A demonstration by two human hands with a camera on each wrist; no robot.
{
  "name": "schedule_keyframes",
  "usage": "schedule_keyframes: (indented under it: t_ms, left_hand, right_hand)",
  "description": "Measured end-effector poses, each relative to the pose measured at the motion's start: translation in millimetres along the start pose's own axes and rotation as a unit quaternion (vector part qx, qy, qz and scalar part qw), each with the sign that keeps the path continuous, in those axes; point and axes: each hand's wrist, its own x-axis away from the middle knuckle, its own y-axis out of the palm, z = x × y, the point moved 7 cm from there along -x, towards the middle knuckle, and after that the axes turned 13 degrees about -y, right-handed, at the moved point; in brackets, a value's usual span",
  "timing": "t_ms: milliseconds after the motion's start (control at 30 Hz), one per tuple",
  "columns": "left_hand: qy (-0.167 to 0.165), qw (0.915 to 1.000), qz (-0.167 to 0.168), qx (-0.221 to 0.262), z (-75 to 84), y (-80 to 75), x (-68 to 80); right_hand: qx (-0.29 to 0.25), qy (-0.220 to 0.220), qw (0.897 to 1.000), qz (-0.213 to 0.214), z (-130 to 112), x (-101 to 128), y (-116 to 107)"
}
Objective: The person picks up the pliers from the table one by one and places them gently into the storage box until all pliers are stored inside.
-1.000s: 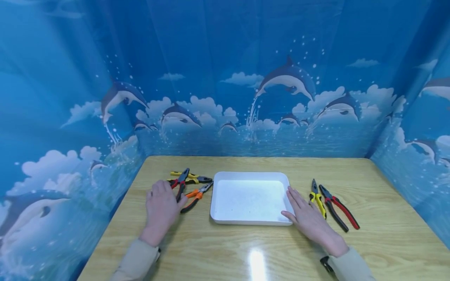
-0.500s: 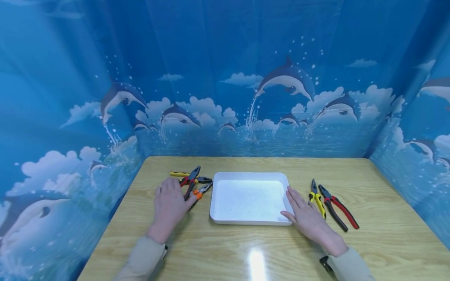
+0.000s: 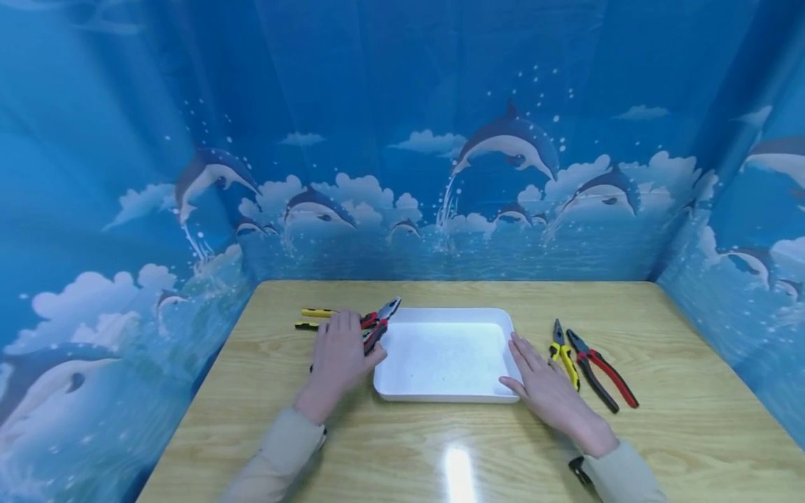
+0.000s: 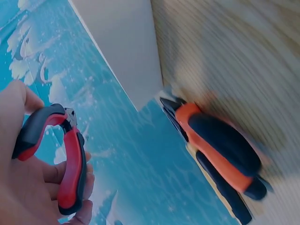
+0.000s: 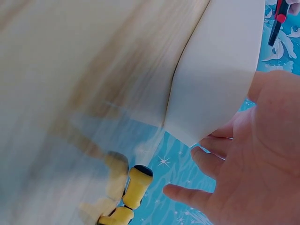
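My left hand (image 3: 339, 355) grips red-and-black combination pliers (image 3: 376, 328), held above the table by the left rim of the white tray (image 3: 446, 353). Their jaws point to the upper right, over the tray's back left corner. In the left wrist view, the fingers and thumb wrap the two spread handles of these pliers (image 4: 73, 173). Orange-and-black pliers (image 4: 218, 145) lie on the table beneath, mostly covered by the hand in the head view. My right hand (image 3: 552, 392) rests with extended fingers against the tray's right wall; the right wrist view shows its palm (image 5: 267, 154) beside that wall.
Yellow-and-black pliers (image 3: 318, 313) lie behind the left hand, partly hidden. Right of the tray are yellow long-nose pliers (image 3: 568, 365) and larger red-and-black pliers (image 3: 610, 381). A dolphin-print curtain (image 3: 402, 154) surrounds the wooden table (image 3: 402, 447).
My left hand has moved right and lifted the red-and-black pliers from among the other pliers to the tray's left rim. The right hand stays at the tray's right side.
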Motion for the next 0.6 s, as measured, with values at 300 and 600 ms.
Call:
schedule_keyframes:
  t_ms: [300, 600]
  left_hand:
    - [0.078, 0.9919, -0.094, -0.034, 41.8, 25.0, -0.9]
    - [0.153, 0.9778, -0.140, -0.029, 68.4, 49.3, 9.7]
  right_hand:
    - [0.002, 0.001, 1.000, 0.005, 0.2, 1.2, -0.7]
    - [0.008, -0.004, 1.000, 0.012, -0.9, 0.5, -1.0]
